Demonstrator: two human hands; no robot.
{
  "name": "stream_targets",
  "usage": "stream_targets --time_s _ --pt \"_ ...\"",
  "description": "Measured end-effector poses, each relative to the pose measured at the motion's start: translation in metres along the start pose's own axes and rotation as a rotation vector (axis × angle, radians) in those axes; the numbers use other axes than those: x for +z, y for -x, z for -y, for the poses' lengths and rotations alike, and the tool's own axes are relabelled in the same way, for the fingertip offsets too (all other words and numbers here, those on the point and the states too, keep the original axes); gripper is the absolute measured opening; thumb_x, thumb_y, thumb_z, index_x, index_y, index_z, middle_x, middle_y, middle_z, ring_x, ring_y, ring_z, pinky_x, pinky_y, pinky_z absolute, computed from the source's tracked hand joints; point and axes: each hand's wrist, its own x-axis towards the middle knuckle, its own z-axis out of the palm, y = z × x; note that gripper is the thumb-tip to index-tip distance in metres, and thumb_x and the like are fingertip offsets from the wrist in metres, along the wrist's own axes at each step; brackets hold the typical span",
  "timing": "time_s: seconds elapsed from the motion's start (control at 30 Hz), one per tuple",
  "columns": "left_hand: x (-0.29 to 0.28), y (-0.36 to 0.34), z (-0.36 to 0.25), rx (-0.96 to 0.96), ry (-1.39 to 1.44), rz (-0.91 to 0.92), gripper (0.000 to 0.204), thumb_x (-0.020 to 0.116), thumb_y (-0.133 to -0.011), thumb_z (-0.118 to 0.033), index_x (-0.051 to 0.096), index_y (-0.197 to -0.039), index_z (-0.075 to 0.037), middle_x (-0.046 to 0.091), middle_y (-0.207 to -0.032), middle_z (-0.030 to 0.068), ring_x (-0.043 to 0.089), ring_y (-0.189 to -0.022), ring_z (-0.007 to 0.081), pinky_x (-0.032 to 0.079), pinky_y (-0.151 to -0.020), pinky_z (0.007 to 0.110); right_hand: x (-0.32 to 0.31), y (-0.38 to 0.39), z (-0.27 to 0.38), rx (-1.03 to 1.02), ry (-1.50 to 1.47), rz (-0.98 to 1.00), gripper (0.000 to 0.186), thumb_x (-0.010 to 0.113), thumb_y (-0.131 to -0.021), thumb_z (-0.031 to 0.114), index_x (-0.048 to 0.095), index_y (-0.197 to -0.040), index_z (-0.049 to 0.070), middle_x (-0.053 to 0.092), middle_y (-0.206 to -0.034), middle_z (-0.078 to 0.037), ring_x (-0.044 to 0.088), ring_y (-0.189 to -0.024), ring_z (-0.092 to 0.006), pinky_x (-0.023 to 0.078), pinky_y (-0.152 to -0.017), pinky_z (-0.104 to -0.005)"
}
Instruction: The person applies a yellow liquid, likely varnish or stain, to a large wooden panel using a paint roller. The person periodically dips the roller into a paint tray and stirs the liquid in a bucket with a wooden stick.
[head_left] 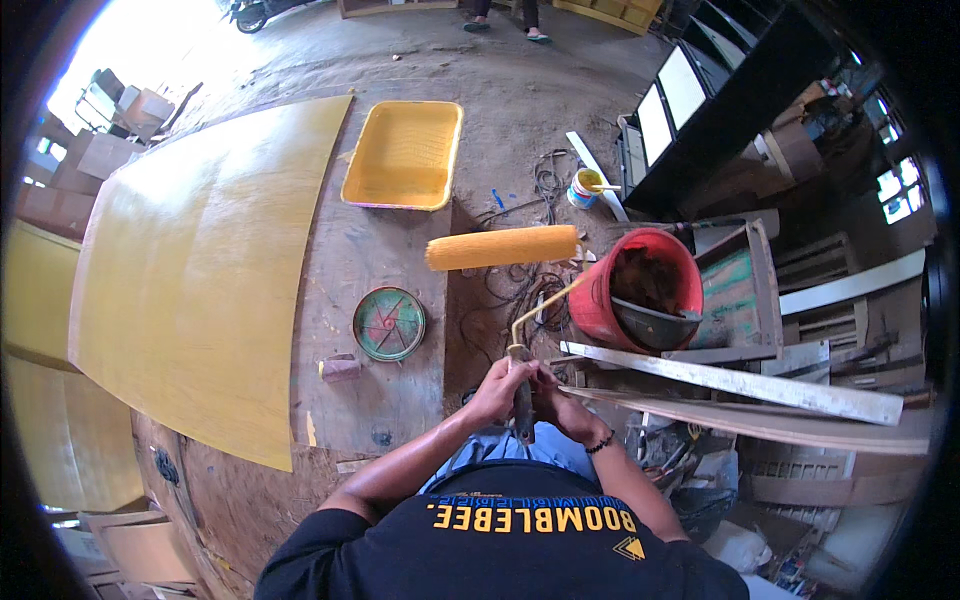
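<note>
My left hand (498,392) is closed on the dark handle of a paint roller, whose orange sleeve (500,247) is held horizontally above the floor. My right hand (558,408) is closed at the same handle, just to the right, its fingertips partly hidden. Beyond the roller, a yellow paint tray (400,145) rests on a wooden board (370,245). Nearer on that board are a round green-rimmed lid (389,323) and a small stained cylinder (338,370). A large yellow-painted panel (200,270) lies along the left.
At the right stand a red bucket (615,282), a paint can (585,188) and a black cabinet (680,110). White strips (740,385) and wood scraps lie lower right. Cables (545,175) snake over the floor. A person's feet (537,35) show at the top.
</note>
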Motion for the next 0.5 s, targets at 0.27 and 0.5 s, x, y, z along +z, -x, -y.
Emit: stream_targets --time_s 0.27,0.5 --pt "-0.046 -0.067 -0.056 0.257 -0.145 -0.322 0.035 0.049 -0.105 -0.027 0.069 -0.111 0.001 0.068 -0.100 0.0046 0.059 -0.094 0.0113 0.049 -0.086 0.028 0.001 -0.119 0.079 0.140 -0.078 0.064 0.047 0.042 -0.108 0.029 0.043 -0.148 0.003 0.052 -0.139 -0.006 0.049 -0.128 -0.0153 0.037 -0.111 -0.0330" --pt "-0.081 -0.185 -0.089 0.266 -0.011 -0.343 0.039 0.044 -0.109 -0.037 0.062 -0.120 -0.004 0.064 -0.105 0.0031 0.056 -0.096 0.0115 0.047 -0.090 0.029 -0.064 -0.236 0.131 -0.165 0.494 -0.085 0.051 0.049 -0.106 0.038 0.050 -0.140 0.001 0.058 -0.130 -0.016 0.056 -0.119 -0.0270 0.040 -0.106 -0.0362"
